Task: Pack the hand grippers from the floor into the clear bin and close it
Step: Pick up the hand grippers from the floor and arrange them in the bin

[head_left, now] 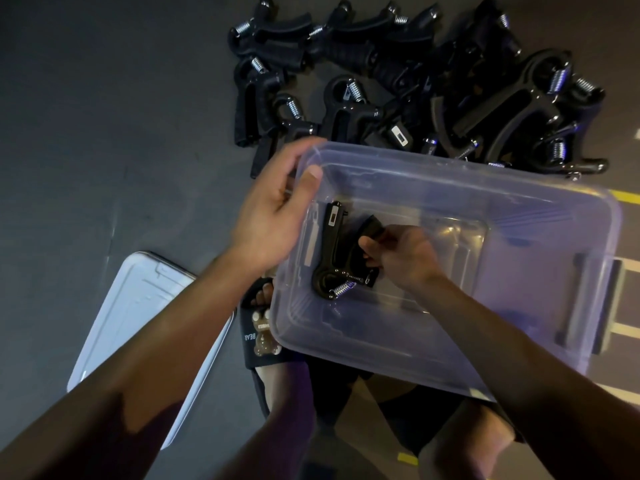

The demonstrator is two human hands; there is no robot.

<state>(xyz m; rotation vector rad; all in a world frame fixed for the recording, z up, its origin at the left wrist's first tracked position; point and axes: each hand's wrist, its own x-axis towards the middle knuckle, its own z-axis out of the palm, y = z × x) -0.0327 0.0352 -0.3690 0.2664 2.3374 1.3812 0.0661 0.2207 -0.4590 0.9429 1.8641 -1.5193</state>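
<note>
The clear bin (pixel 540 216) sits on the dark floor in front of me, lid off. My left hand (pixel 273 213) grips its far left corner, thumb over the rim. Inside the bin, near its left end, my right hand (pixel 398 254) holds one handle of a black hand gripper (pixel 332 258) with a silver spring, low against the bin's bottom. Several more black hand grippers (pixel 433 74) lie heaped on the floor just beyond the bin.
The bin's pale lid (pixel 138 313) lies flat on the floor to the left, partly under my left forearm. My foot in a black slide sandal (pixel 259 330) rests against the bin's near left corner. Yellow floor tape (pixel 627 195) shows at right.
</note>
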